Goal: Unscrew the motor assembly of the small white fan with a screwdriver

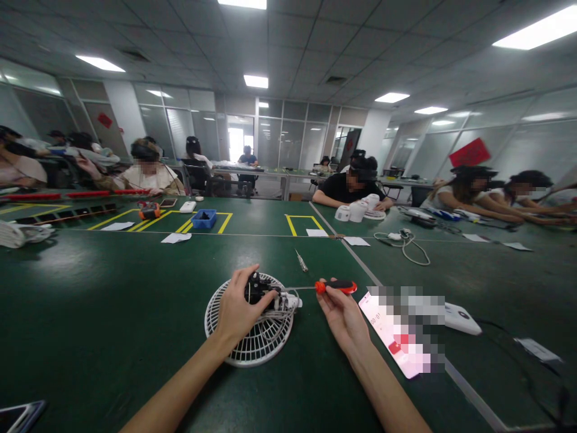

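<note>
A round white fan grille (252, 355) lies on the green table in front of me, with a black fan motor (256, 290) resting on it. My left hand (238, 307) is wrapped around the motor, thumb toward its right side. White cable (282, 314) is bunched beside the motor over the grille. In my right hand (340, 310) is a red and black screwdriver (338, 287), held level between thumb and fingers. Its shaft points left and reaches the motor assembly; the exact contact of the tip cannot be made out.
Beyond the grille lies a small clear-handled screwdriver (301, 262). A lit phone (392, 337) and a white device (462, 319) lie to the right. Farther off are a blue bin (204, 219), a looped cable (419, 255) and white housings (357, 210) near a co-worker.
</note>
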The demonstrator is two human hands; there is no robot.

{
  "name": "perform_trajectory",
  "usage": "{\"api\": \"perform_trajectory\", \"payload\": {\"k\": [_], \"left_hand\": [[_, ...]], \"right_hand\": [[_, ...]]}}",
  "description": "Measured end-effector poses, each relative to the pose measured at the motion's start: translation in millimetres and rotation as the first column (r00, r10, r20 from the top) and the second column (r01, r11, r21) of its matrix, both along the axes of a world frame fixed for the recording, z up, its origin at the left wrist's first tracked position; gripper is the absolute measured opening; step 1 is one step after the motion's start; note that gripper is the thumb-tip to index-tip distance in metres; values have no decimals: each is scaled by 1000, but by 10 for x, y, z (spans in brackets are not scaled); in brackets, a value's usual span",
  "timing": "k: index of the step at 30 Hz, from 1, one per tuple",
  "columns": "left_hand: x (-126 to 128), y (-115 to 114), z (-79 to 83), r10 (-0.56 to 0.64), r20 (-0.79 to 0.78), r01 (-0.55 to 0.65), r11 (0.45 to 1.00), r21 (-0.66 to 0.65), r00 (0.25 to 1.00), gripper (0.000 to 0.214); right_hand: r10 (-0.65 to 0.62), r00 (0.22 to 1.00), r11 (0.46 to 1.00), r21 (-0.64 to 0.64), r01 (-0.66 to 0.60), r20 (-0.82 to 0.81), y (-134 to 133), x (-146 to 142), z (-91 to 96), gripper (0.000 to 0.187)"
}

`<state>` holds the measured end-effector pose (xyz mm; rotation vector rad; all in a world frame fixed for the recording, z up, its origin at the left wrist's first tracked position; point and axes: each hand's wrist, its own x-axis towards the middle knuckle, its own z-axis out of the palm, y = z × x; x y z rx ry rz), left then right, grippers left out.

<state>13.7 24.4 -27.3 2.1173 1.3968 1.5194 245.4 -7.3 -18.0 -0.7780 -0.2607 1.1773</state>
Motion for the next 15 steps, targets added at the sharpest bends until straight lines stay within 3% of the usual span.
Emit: {"api": "perform_trajectory", "payload": {"k": [15], "left_hand": [[-12, 10, -6, -31, -3, 31, 999, -15, 1000, 61]], "right_hand": [[6, 999, 1000, -20, -6, 33, -2, -19, -4, 39]]}}
